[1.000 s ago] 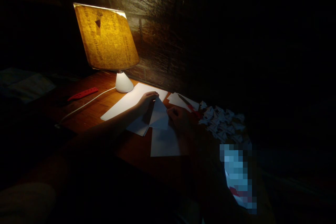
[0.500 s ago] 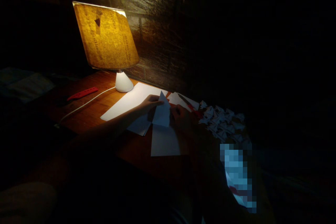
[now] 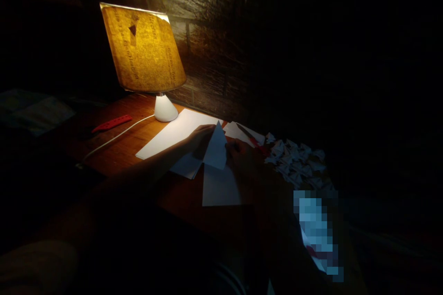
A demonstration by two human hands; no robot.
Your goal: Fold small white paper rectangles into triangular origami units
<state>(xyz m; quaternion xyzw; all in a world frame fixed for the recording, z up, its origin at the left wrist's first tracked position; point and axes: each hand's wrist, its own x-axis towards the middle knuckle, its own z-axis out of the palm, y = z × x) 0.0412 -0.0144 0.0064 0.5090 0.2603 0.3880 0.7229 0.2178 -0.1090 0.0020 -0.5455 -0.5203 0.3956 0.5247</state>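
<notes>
The lamp (image 3: 166,108) stands at the back of the table (image 3: 119,140), by the wall (image 3: 204,46). Its cord (image 3: 114,137) runs to the left, and a tool (image 3: 112,123) lies behind the cord. Big papers (image 3: 169,136) lie in front of the lamp, partly under the left arm. The folded paper (image 3: 216,147) is between the left hand (image 3: 200,134) and right hand (image 3: 239,152), above a sheet (image 3: 219,189) on the table. Behind the right hand, a blade (image 3: 246,132) lies on smaller papers (image 3: 232,130). Little folded papers (image 3: 294,161) sit farther right, close together.
</notes>
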